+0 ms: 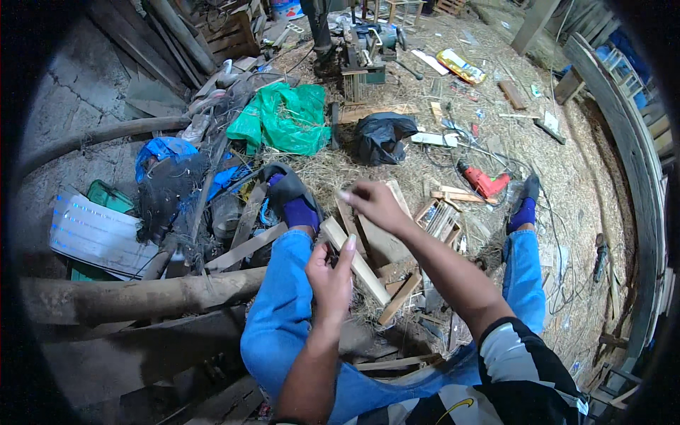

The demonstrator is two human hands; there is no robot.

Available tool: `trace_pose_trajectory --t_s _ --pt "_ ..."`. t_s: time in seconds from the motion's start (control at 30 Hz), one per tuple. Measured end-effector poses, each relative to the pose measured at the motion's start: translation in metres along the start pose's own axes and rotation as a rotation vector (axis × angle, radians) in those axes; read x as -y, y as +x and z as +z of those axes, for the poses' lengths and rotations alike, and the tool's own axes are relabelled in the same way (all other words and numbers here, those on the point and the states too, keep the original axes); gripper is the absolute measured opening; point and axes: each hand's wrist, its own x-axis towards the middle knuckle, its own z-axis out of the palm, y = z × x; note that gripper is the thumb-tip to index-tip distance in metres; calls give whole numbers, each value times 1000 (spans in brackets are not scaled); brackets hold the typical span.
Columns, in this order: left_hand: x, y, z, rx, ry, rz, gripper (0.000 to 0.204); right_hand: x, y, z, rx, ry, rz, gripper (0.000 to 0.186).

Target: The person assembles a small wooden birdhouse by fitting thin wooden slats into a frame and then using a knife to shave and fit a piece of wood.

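Note:
My left hand (330,278) is closed round a pale squared wooden strip (358,265), thumb on top, above my left knee. The strip slants away from the hand, down and to the right. Something dark shows between the curled fingers, too small to name. Just above and to the right, my right hand (379,207) is raised with its fingers drawn together; what they pinch, if anything, I cannot make out. Under the hands lie several wooden offcuts (401,299) and a small slatted wooden frame (439,221), between my legs.
A red power drill (484,180) with a cable lies near my right foot. Ahead are a green plastic bag (290,117), a black bag (384,137) and a bench machine (368,53). A thick pole (142,294) runs along the left; a long beam (627,134) borders the right.

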Motion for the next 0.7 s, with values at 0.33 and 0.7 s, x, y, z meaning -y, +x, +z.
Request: trace_pose_trajectory --t_s 0.33,0.7 --pt "10 -14 17 111 72 10 21 20 -152 -2 92 545 123 35" --pt "29 -18 13 160 -73 -153 28 9 -159 -37 -300 -162 41 29"
